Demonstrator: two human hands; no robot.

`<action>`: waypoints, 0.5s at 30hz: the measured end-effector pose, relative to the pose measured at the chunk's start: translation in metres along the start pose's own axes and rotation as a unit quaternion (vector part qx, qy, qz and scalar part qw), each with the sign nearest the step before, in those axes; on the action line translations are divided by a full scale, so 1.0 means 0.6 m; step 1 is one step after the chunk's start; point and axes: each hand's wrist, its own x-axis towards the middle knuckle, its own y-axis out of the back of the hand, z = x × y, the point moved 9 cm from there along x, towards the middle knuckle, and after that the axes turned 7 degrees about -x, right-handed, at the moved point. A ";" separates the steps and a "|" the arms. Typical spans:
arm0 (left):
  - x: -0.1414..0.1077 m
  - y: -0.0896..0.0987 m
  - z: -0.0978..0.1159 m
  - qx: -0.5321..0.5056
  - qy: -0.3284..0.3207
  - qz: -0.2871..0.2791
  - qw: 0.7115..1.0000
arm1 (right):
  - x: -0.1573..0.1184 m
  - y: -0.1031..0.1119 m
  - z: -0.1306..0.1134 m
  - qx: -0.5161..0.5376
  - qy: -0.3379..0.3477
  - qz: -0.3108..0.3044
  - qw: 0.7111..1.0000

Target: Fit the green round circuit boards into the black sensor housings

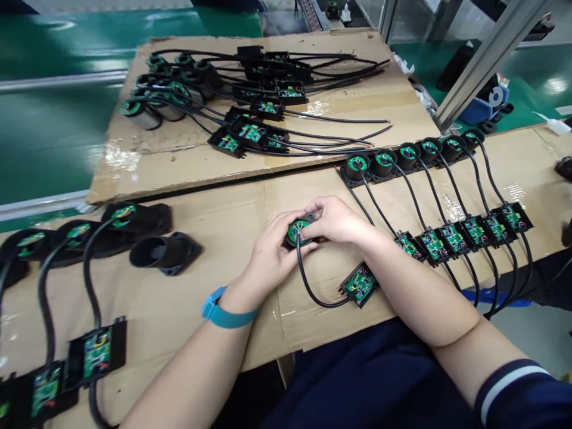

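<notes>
Forearms (192,369) are reaching in; left hand (271,244) and right hand (337,220) are gripping the round part (293,233) at clock-centre. If the box (361,283) at four o'clock is dragging its cable (328,305), wires (298,227) may be loosening.

Mid-bench (236,232), here's the round part (292,234), left hand (272,253) on its left, right hand (337,220) on its right and over its top. Its cable (319,304) loops toward the near edge, then right to a box (361,286), partly hidden by the right forearm (415,286). Out right and behind, a row of housings (382,164), a row of boxes (456,238) before it. Over left, a second row of housings (138,220), a loose housing (170,251) in front of its right end, more boxes (96,354) nearer the edge. Behind, a sheet (179,162) bears cylinders (143,116) at left, boxes (250,134) in the middle, leads (335,118) trailing right. Past its right edge, a post (491,56), and right of that, a bin (487,107).
</notes>
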 end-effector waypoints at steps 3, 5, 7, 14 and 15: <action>0.003 -0.002 -0.014 -0.030 0.040 0.023 0.998 | -0.008 0.000 -0.002 0.027 0.015 -0.003 1.000; 0.002 -0.004 -0.028 -0.055 0.078 0.040 0.995 | -0.025 0.008 -0.011 0.001 0.039 0.008 0.999; -0.002 -0.006 -0.042 -0.079 0.110 0.048 0.990 | -0.052 0.024 -0.026 -0.046 0.068 0.054 0.995; -0.007 0.003 -0.061 -0.141 0.113 -0.010 0.984 | -0.119 -0.033 -0.092 -0.351 0.202 0.120 0.906; -0.006 0.005 -0.062 -0.136 0.110 -0.011 0.985 | -0.119 -0.044 -0.092 -0.389 0.194 0.124 0.892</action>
